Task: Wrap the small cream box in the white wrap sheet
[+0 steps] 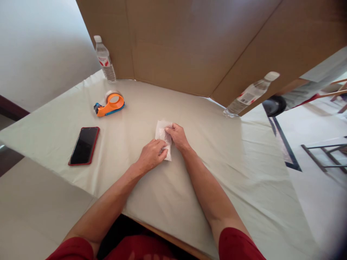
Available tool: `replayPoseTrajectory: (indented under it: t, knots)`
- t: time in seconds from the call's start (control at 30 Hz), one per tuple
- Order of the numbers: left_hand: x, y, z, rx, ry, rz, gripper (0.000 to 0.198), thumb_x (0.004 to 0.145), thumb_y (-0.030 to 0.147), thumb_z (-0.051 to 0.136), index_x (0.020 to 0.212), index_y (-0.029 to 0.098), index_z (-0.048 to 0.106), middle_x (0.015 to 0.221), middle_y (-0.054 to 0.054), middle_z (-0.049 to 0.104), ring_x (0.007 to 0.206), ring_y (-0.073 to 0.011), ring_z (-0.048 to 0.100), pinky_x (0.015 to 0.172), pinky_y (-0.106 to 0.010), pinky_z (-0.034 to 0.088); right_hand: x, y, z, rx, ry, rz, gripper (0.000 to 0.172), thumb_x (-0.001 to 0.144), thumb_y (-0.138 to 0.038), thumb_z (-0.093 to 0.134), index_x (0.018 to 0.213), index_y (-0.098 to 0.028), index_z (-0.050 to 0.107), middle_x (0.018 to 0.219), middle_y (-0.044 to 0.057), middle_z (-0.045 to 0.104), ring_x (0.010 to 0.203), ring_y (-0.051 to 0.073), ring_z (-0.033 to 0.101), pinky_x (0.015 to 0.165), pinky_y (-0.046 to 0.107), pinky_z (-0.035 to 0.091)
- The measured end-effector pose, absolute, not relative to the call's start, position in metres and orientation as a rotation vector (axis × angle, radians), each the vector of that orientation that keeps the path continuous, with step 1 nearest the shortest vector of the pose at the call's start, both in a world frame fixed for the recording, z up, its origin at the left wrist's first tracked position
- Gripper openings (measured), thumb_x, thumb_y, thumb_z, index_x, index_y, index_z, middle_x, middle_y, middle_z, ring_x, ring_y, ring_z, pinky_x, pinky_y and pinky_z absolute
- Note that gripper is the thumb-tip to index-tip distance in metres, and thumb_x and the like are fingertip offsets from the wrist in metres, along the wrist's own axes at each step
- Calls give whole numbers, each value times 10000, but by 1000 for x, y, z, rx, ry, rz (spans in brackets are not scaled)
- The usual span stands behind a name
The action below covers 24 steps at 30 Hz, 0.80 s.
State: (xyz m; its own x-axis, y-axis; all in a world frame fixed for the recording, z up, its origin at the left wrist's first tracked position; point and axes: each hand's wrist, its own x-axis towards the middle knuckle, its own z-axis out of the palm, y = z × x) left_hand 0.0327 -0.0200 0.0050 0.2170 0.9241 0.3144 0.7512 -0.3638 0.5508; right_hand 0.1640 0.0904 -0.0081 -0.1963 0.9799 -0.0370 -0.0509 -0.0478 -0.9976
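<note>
A small white tissue (162, 134), folded into a narrow strip, lies on the pale cloth-covered table (189, 187) in the middle of the view. My left hand (150, 155) rests on its near end with the fingers curled and pinching the paper. My right hand (177, 136) sits just to the right, fingertips pinched on the tissue's upper right edge. Both forearms reach in from the bottom, with red sleeves at the elbows.
A red-cased phone (84, 145) lies face up at the left. An orange tape dispenser (110, 104) sits behind it. Two water bottles (105, 59) (251, 94) stand against a large cardboard sheet (189, 43) at the back. Chair frames and floor show at right.
</note>
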Motion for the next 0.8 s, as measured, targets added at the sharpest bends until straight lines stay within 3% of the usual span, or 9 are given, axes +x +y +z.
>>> replayPoseTrajectory:
  t: [0.4, 0.57, 0.8]
  knots:
    - [30, -17, 6, 2116, 1568, 902, 140, 890, 210, 550, 968, 188, 663, 991, -76, 713, 974, -234, 644, 887, -363, 515, 165, 76, 10, -987, -1218, 1570, 268, 622, -381, 734, 808, -217, 633, 740, -33, 654, 696, 144, 559, 683, 283, 458]
    - [33, -20, 6, 2039, 1652, 945, 154, 883, 251, 589, 1003, 196, 668, 1083, -81, 635, 926, -191, 639, 831, -313, 515, 171, 66, 17, -937, -1237, 1612, 299, 623, -399, 759, 828, -222, 632, 782, -27, 671, 739, 152, 583, 731, 300, 469]
    - [34, -24, 14, 1794, 1998, 895, 255, 784, 342, 726, 876, 208, 530, 972, -38, 589, 875, -190, 608, 822, -329, 493, 171, 42, 22, -842, -1245, 1617, 259, 692, -396, 768, 838, -227, 639, 826, -16, 684, 823, 168, 611, 823, 322, 469]
